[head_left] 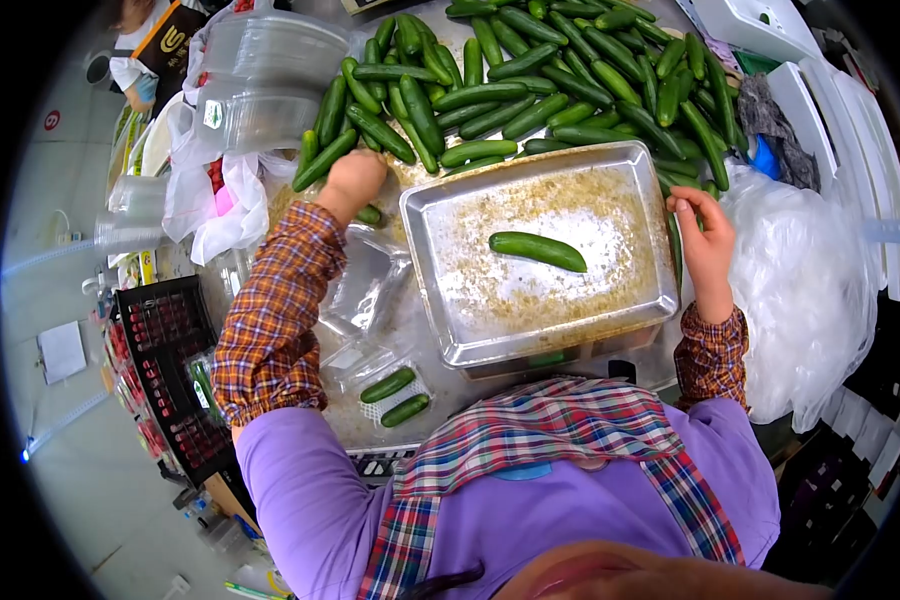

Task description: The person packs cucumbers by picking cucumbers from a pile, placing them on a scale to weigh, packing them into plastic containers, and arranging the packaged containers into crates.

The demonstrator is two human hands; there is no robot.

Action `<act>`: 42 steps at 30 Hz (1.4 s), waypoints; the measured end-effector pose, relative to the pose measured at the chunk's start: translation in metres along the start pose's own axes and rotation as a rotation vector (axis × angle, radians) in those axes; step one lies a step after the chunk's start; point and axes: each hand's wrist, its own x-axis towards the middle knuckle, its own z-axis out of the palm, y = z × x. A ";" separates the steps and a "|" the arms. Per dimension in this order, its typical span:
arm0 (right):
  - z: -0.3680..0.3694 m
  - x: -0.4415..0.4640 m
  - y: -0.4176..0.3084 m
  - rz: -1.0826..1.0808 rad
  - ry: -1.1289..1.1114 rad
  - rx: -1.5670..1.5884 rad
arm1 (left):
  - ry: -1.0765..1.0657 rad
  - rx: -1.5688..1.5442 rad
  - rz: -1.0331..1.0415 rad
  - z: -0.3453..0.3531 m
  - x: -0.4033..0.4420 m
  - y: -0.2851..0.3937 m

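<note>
Left hand [357,180]: lay at cucumber pile [575,86]; fingertips were hidden, grip could not be told. Right hand [705,235]: sat half-curled beside metal tray [470,290], hold unclear.

This looks like a produce packing workplace, with heaped cucumbers [520,64], stacked clear tubs [270,55] and white boxes [760,30].

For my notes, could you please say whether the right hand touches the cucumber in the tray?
Apart: the head view shows bare tray between the right hand and the cucumber.
</note>
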 end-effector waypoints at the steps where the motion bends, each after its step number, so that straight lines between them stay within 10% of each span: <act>1: 0.001 -0.001 -0.001 0.010 0.003 0.007 | 0.051 -0.055 -0.044 -0.010 -0.005 -0.005; 10: 0.012 0.000 -0.003 -0.006 -0.034 0.059 | 0.627 -1.209 -0.780 0.005 -0.043 -0.081; 17: 0.018 0.011 -0.008 -0.085 -0.105 0.004 | 0.655 -1.607 -0.738 0.020 -0.058 -0.068; 20: 0.034 0.055 -0.013 -0.164 -0.144 -0.011 | 0.433 -1.058 -0.516 -0.014 -0.057 -0.032; 26: 0.164 0.225 0.002 -0.391 -0.301 -0.323 | 0.414 -0.954 -0.123 -0.024 -0.031 0.033; 36: 0.318 0.323 0.040 -0.640 -0.087 -1.342 | 0.573 -0.999 -0.241 -0.081 -0.107 0.030; 42: 0.294 0.315 0.009 -0.420 -0.181 -0.984 | 0.615 -1.073 -0.378 -0.088 -0.134 0.033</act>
